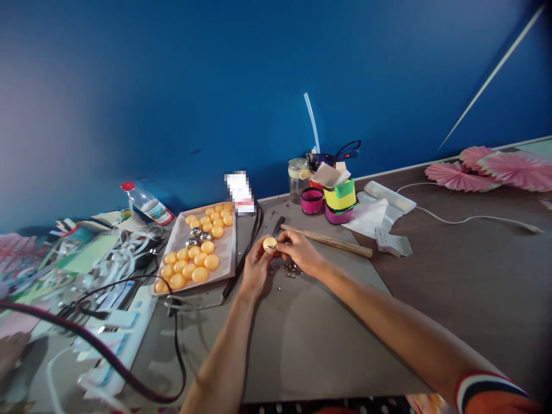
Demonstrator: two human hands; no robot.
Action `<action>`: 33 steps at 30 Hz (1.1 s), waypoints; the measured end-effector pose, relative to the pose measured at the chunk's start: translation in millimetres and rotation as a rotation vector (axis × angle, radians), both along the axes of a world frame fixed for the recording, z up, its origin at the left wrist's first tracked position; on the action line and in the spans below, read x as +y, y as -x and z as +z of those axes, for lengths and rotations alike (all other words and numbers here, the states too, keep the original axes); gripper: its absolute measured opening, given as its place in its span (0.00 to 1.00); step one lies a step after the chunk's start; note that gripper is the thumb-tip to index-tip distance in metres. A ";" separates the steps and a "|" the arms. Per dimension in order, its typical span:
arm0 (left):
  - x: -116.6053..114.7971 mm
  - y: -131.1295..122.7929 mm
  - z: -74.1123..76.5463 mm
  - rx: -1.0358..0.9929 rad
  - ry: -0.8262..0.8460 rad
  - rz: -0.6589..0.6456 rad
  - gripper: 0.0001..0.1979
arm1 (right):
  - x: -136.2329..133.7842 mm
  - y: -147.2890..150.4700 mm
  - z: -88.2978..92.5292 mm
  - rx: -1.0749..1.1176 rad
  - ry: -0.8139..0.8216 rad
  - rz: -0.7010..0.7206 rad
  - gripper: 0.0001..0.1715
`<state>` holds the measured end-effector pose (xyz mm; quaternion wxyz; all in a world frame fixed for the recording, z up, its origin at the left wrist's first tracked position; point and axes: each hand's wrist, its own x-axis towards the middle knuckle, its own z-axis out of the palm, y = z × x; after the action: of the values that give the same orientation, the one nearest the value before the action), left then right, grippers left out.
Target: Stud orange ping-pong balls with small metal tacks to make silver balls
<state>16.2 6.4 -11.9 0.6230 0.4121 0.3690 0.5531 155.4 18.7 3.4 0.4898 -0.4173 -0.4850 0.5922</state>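
Both forearms extend over the grey mat [319,345] and converge near its middle. The left forearm rises steeply from the near edge, leaning right; the right one runs long and low from the near right corner, where an orange sleeve [495,397] with a striped cuff sits on it. The left hand [257,261] holds a yellow-orange ball [269,242] between thumb and fingers, just above the mat. The right hand [298,251] meets it from the right, back of the hand upward, fingers bent and drawn narrow, tips at the ball's right side. Whether they grip the ball or a small shiny piece on its near side, I cannot tell. Small metal pieces [293,268] lie scattered just beneath and nearer. A wooden-handled hammer [330,240] lies beyond the right hand, slanting rightward. To the left, a shallow tray [225,253] carries more such balls [199,275] and a few silver ones [192,242].
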 end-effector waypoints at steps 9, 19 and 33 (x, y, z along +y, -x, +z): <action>4.1 10.8 12.8 -0.199 0.082 0.025 0.20 | 21.1 -44.1 10.5 -0.738 -0.186 0.170 0.07; 5.7 9.8 11.4 -0.222 0.107 0.032 0.17 | 30.4 -52.0 -9.9 -1.085 -0.357 0.340 0.17; 4.5 9.6 10.7 -0.218 0.112 0.007 0.16 | 33.0 -61.7 -9.6 -0.708 -0.181 0.216 0.10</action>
<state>6.6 10.9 -1.2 0.6796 0.3125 0.3309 0.5753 217.1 51.7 -6.3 0.2618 -0.4976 -0.7157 0.4142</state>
